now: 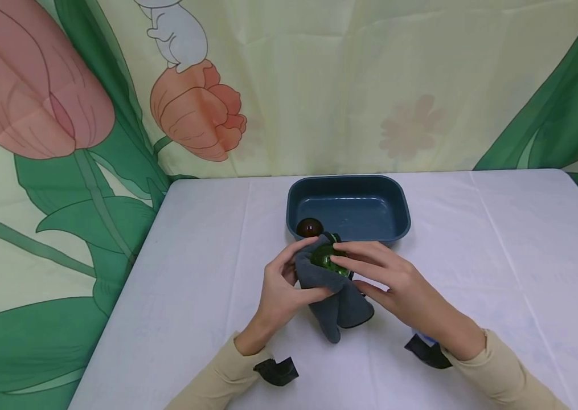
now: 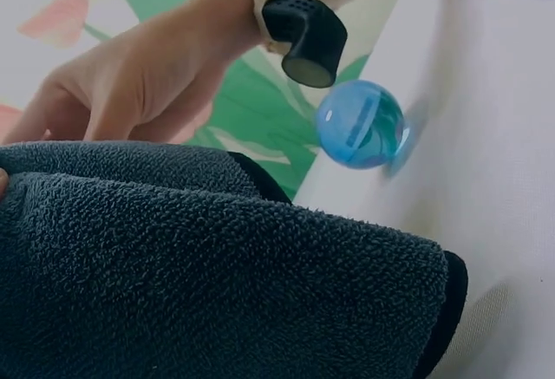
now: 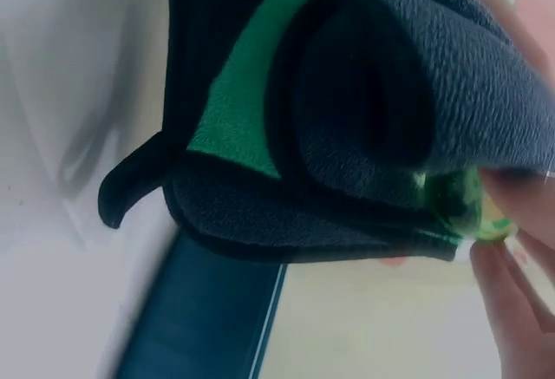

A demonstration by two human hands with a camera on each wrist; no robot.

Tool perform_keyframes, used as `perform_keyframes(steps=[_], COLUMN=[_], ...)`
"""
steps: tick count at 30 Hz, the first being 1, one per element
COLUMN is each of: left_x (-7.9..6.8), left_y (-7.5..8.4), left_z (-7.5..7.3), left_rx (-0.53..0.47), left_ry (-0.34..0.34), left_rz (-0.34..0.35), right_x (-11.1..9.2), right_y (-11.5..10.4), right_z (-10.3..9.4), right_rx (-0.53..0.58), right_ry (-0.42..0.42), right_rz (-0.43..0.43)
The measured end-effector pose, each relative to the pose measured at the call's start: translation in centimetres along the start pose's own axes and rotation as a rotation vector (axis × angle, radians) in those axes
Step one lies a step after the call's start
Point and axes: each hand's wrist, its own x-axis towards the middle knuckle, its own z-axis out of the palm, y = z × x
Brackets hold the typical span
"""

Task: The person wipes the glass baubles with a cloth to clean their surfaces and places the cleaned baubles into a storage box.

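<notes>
Basin (image 1: pixel 355 212) beyond cloth (image 1: pixel 342 304), brown ball (image 1: pixel 310 227) inside, blue ball (image 2: pixel 360 125) nearby

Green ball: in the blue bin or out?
Out: the left hand holds the green ball in the grey cloth, in front of the blue bin.

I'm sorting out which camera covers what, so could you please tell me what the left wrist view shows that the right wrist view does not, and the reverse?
Only the left wrist view shows the blue see-through ball on the table and the black wrist device.

Only the right wrist view shows the round green object, a green patch on the cloth and part of the blue basin.

Both show the dark grey cloth, the white tabletop, the patterned backdrop and some fingers.
</notes>
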Motion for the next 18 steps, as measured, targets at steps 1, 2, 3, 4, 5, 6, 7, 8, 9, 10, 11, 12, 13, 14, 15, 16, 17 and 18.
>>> perform_keyframes(steps=[1,2,3,4,5,6,7,8,9,10,11,12,13,14,15,16,17,18], left_x=[-0.01,-0.03,-0.06,-0.07,-0.09,-0.1,-0.12,-0.15,-0.17,-0.2,-0.23,-0.26,-0.29,-0.32,-0.33,-0.34,-0.34,-0.34], left_y=[0.04,0.08,0.12,0.15,0.16,0.16,0.15,0.14,0.12,0.1,0.07,0.04,0.02,0.0,-0.01,-0.03,-0.05,-0.05], left_z=[0.02,0.06,0.09,0.13,0.16,0.2,0.23,0.26,0.29,0.32,0.35,0.38,0.4,0.41,0.42,0.41,0.38,0.35], left_rx=[-0.003,-0.004,-0.004,-0.002,-0.001,-0.001,0.003,0.006,0.009,0.012,0.015,0.021,0.027,0.03,0.032,0.033,0.033,0.03], left_ry=[0.001,0.001,0.002,0.004,0.005,0.006,0.008,0.009,0.009,0.009,0.008,0.006,0.003,0.0,-0.004,-0.008,-0.011,-0.015], left_rz=[-0.003,-0.005,-0.007,-0.009,-0.012,-0.014,-0.017,-0.018,-0.02,-0.023,-0.025,-0.027,-0.027,-0.026,-0.023,-0.019,-0.013,-0.007], right_x=[0.0,0.0,0.01,0.02,0.03,0.02,0.02,0.0,-0.03,-0.07,-0.11,-0.16,-0.19,-0.21,-0.22,-0.21,-0.19,-0.16], right_y=[-0.04,-0.1,-0.18,-0.27,-0.35,-0.43,-0.51,-0.57,-0.63,-0.69,-0.72,-0.75,-0.77,-0.77,-0.76,-0.71,-0.67,-0.63], right_z=[0.07,0.11,0.14,0.16,0.17,0.18,0.18,0.18,0.17,0.17,0.19,0.21,0.26,0.32,0.39,0.49,0.57,0.63], right_rx=[-0.009,-0.016,-0.022,-0.028,-0.039,-0.052,-0.068,-0.087,-0.106,-0.125,-0.142,-0.156,-0.167,-0.17,-0.167,-0.147,-0.104,-0.046], right_ry=[-0.001,-0.004,-0.007,-0.01,-0.014,-0.017,-0.02,-0.024,-0.028,-0.032,-0.035,-0.034,-0.032,-0.028,-0.017,-0.004,0.006,0.012], right_rz=[0.003,0.014,0.026,0.037,0.044,0.044,0.039,0.035,0.029,0.024,0.02,0.017,0.021,0.033,0.045,0.068,0.105,0.151])
